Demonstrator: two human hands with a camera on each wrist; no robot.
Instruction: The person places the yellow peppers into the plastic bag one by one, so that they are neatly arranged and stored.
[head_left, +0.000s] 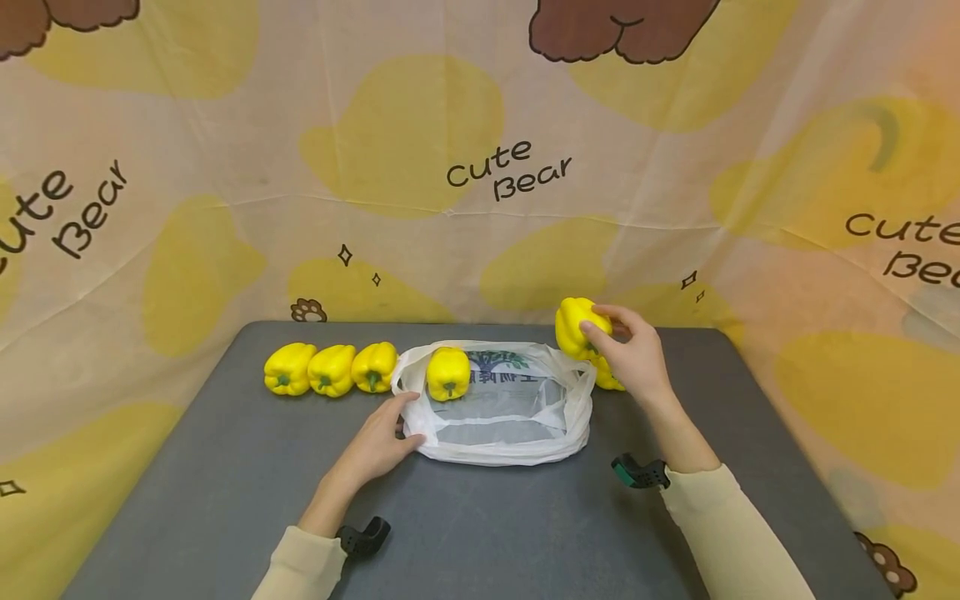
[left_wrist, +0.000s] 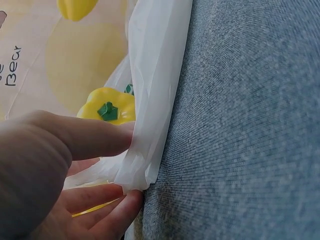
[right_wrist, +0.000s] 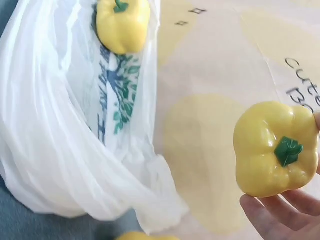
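A white plastic bag (head_left: 495,451) lies with its mouth spread wide on the grey table. Inside it, at the left end, is one yellow bell pepper (head_left: 448,371) with a green stem. My left hand (head_left: 377,440) holds the bag's left end, thumb and fingers on either side of the plastic (left_wrist: 155,95). Raised past the bag's right end, my right hand (head_left: 637,357) grips another yellow bell pepper (right_wrist: 272,150) between thumb and fingers. Below that hand, a further yellow pepper (head_left: 609,380) is partly hidden by the bag and the hand.
Three yellow bell peppers (head_left: 332,372) stand in a row on the table (head_left: 225,492) left of the bag, the nearest close to its rim. A patterned cloth (head_left: 420,275) hangs behind the table's back edge and along its sides.
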